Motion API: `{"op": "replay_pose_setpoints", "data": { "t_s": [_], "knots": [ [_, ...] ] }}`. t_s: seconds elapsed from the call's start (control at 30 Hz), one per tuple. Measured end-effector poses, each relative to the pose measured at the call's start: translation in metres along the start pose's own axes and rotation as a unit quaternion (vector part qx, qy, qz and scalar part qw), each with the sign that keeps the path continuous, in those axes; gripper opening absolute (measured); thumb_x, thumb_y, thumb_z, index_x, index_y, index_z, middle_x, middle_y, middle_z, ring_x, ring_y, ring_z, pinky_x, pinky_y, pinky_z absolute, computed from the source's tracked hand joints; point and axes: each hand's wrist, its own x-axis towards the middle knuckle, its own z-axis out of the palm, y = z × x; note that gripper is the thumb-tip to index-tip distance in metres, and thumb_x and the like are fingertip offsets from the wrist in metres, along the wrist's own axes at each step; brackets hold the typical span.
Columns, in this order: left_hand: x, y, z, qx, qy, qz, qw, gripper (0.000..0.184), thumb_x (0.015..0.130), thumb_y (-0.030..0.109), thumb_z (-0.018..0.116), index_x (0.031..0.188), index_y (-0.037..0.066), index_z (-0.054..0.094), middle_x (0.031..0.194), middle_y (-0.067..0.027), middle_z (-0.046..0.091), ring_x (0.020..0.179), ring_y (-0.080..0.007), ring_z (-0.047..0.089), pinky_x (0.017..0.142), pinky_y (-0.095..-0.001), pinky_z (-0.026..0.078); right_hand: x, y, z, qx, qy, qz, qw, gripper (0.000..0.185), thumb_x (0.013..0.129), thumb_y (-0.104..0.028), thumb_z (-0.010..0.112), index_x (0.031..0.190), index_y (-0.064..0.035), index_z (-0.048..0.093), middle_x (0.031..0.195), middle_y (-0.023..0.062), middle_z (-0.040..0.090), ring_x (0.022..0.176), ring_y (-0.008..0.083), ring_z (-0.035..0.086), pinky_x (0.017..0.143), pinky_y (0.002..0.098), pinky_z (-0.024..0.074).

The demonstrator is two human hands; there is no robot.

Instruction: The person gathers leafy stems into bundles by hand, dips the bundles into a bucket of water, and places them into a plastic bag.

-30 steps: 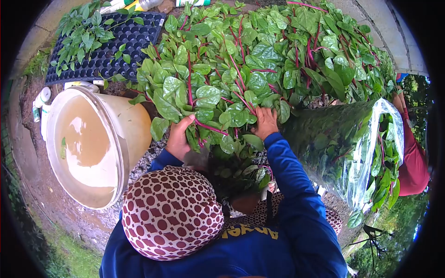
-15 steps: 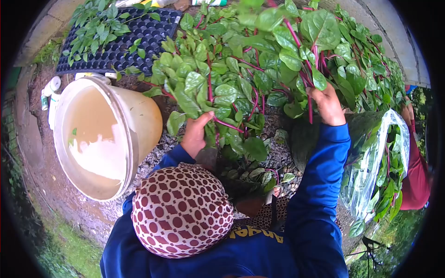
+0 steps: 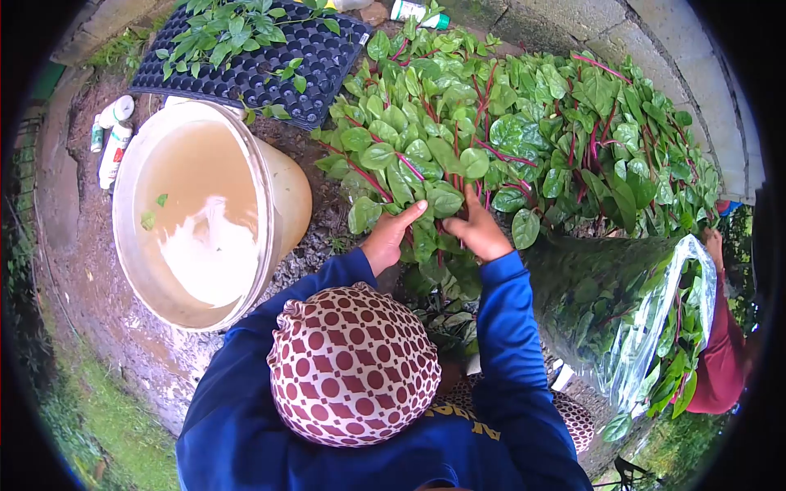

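My left hand (image 3: 393, 238) is closed round a bunch of leafy greens with red-purple stems (image 3: 442, 168), its thumb lying over the leaves and its other fingers mostly hidden beneath. Close on its right, my right hand (image 3: 481, 232) grips the lower stems of that bunch, with the fingertips partly under leaves. Beyond both hands spreads a big heap of the same red-stemmed greens (image 3: 606, 139). Blue sleeves cover both my arms.
At left stands a white bucket (image 3: 266, 204) of cloudy water with leaf bits afloat. Behind it are a black seedling tray (image 3: 246, 74) and bottles (image 3: 115, 151). At right, another person's hand (image 3: 713, 245) is by a clear plastic bag (image 3: 606, 364) of greens. A patterned head covering (image 3: 352, 364) fills the lower middle.
My right hand has come down and left from the raised stems at upper right to beside my left hand. The hands are now close together. The whole view has shifted somewhat.
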Motion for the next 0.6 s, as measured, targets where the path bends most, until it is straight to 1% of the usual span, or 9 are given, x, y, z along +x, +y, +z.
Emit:
{"op": "replay_pose_setpoints", "data": {
  "t_s": [0.13,0.17,0.2,0.27,0.4,0.47,0.5,0.57,0.6],
  "knots": [
    [-0.005,0.015,0.01,-0.07,-0.104,-0.02,0.992,0.062,0.091,0.051,0.048,0.132,0.005,0.04,0.126,-0.0106,0.052,0.109,-0.0219,0.055,0.097,-0.0388,0.041,0.014,-0.016,0.017,-0.044,-0.05,0.09,0.994,0.129,0.061,-0.054,0.078,0.139,0.0139,0.002,0.13,0.0335,0.041,0.122,0.0362,0.046,0.102,0.0333,0.0359],
    [0.0,0.016,0.011,-0.074,-0.124,-0.023,0.989,0.072,0.09,0.06,0.038,0.137,0.005,0.033,0.131,-0.012,0.047,0.114,-0.0226,0.051,0.102,-0.0386,0.036,0.016,-0.009,0.031,-0.056,-0.007,0.031,0.998,0.137,0.053,-0.06,0.079,0.139,0.0138,0.003,0.129,0.0365,0.04,0.122,0.0389,0.044,0.103,0.034,0.0345],
    [0.001,0.021,0.01,-0.077,-0.13,-0.05,0.987,0.072,0.09,0.06,0.039,0.137,0.006,0.033,0.132,-0.011,0.047,0.115,-0.0219,0.05,0.101,-0.0388,0.036,0.019,-0.004,0.043,-0.137,0.03,0.048,0.989,0.138,0.051,-0.06,0.081,0.139,0.0138,0.003,0.13,0.038,0.037,0.123,0.0418,0.042,0.104,0.035,0.0328],
    [0.0,0.032,0.008,-0.085,-0.141,-0.101,0.981,0.072,0.09,0.061,0.04,0.137,0.008,0.033,0.133,-0.0089,0.046,0.117,-0.0204,0.048,0.101,-0.0391,0.036,0.027,0.009,0.049,-0.136,0.064,0.069,0.986,0.135,0.051,-0.054,0.083,0.138,0.0147,0.007,0.123,0.033,0.048,0.116,0.0359,0.051,0.099,0.0329,0.0393],
    [0.011,0.016,-0.007,-0.089,-0.221,-0.121,0.964,0.077,0.088,0.063,0.039,0.138,0.005,0.032,0.132,-0.0111,0.047,0.117,-0.0207,0.047,0.101,-0.0391,0.034,0.03,0.031,0.043,0.008,0.113,0.078,0.99,0.115,0.058,-0.035,0.083,0.135,0.0153,0.014,0.102,0.0193,0.063,0.092,0.0238,0.063,0.082,0.0282,0.0481],
    [0.002,0.013,0.007,-0.053,-0.196,-0.08,0.976,0.076,0.089,0.062,0.04,0.137,0.003,0.032,0.135,-0.0114,0.044,0.126,-0.0226,0.039,0.103,-0.0412,0.032,0.036,0.058,0.043,0.045,0.171,0.046,0.983,0.102,0.062,-0.026,0.08,0.133,0.0153,0.019,0.093,0.0129,0.066,0.08,0.0186,0.064,0.074,0.0262,0.0501],
    [0.005,0.007,0.006,-0.037,-0.173,-0.078,0.981,0.075,0.089,0.061,0.041,0.137,0.004,0.033,0.136,-0.0115,0.043,0.128,-0.0232,0.037,0.103,-0.0414,0.032,0.025,0.035,0.038,0.117,0.194,0.017,0.974,0.076,0.067,-0.016,0.073,0.125,0.0147,0.034,0.092,0.0107,0.066,0.077,0.0181,0.062,0.071,0.0276,0.05],
    [-0.008,0.017,0.023,0.0,-0.111,-0.085,0.99,0.066,0.092,0.05,0.045,0.138,0.004,0.031,0.138,-0.0131,0.042,0.132,-0.0249,0.034,0.103,-0.041,0.033,0.016,0.025,0.019,0.198,0.163,0.068,0.964,0.058,0.069,-0.011,0.071,0.115,0.0126,0.046,0.089,0.0087,0.065,0.076,0.0182,0.061,0.07,0.029,0.0497],
    [-0.008,0.019,0.025,0.025,-0.146,-0.075,0.986,0.064,0.093,0.046,0.046,0.138,0.004,0.03,0.137,-0.0135,0.042,0.13,-0.0247,0.036,0.102,-0.0406,0.034,0.01,0.02,0.005,0.217,0.151,0.113,0.958,0.043,0.07,-0.009,0.071,0.105,0.0092,0.054,0.087,0.0073,0.065,0.074,0.0179,0.06,0.069,0.0302,0.049]
  ]
}}
